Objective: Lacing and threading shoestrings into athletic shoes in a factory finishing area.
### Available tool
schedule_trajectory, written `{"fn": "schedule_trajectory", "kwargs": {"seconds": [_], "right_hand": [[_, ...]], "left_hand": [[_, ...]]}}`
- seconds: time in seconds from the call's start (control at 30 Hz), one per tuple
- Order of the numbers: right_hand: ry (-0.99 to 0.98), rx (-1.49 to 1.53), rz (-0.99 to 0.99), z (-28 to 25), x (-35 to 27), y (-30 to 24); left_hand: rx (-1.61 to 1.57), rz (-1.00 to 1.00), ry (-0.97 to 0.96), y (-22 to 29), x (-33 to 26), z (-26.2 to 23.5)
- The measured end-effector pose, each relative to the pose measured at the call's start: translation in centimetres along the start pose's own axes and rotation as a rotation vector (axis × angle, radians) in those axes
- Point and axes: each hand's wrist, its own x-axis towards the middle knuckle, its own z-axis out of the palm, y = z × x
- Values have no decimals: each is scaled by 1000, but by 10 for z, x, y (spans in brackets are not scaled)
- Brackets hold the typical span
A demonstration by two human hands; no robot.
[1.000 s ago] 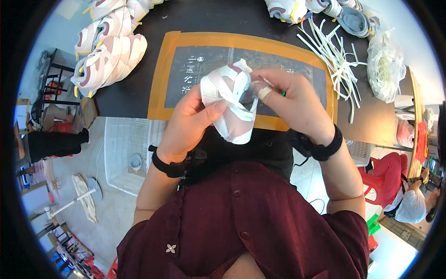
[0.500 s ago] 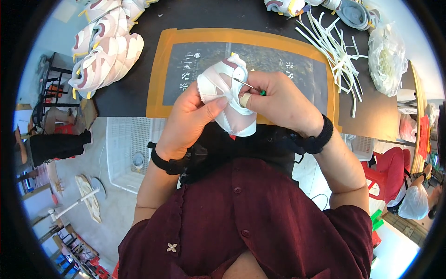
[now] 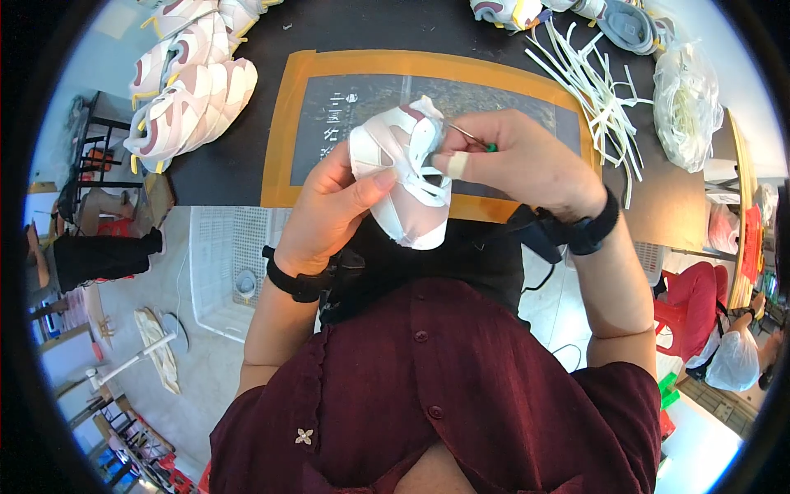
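A small white and pale pink shoe upper (image 3: pixel 418 216) is in my left hand (image 3: pixel 333 216), my thumb pressed on its side and my fingers behind it. Its toe points toward me and its heel away. Closed beside the shoe's opening is my right hand (image 3: pixel 527 169), with a beige band round the thumb. It holds a thin metal awl-like tool (image 3: pixel 467 134) with a green end, its shaft angled toward the heel. A white lace (image 3: pixel 429 194) crosses the front of the shoe; whether my right fingers also pinch its end, I cannot tell.
A dark mat edged with orange tape (image 3: pixel 284 123) lies under my hands. Stacked shoe uppers (image 3: pixel 193 111) stand at the left. White laces (image 3: pixel 588 90) and a clear plastic bag (image 3: pixel 687 107) lie at the right. A white crate (image 3: pixel 216 313) sits below the table's left edge.
My right hand and its tool have moved right, away from the shoe, and the tool's tip has come away from the eyelet area. My left hand keeps the shoe nearly in place, slightly turned.
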Motion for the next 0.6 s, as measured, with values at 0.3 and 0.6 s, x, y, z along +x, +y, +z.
{"fn": "schedule_trajectory", "kwargs": {"seconds": [0.3, 0.6], "right_hand": [[97, -296, -87, -17, -23, -12], [253, -29, -190, 27, -21, 7]], "left_hand": [[-343, -54, -116, 26, 3, -8], [90, 276, 400, 17, 17, 6]]}}
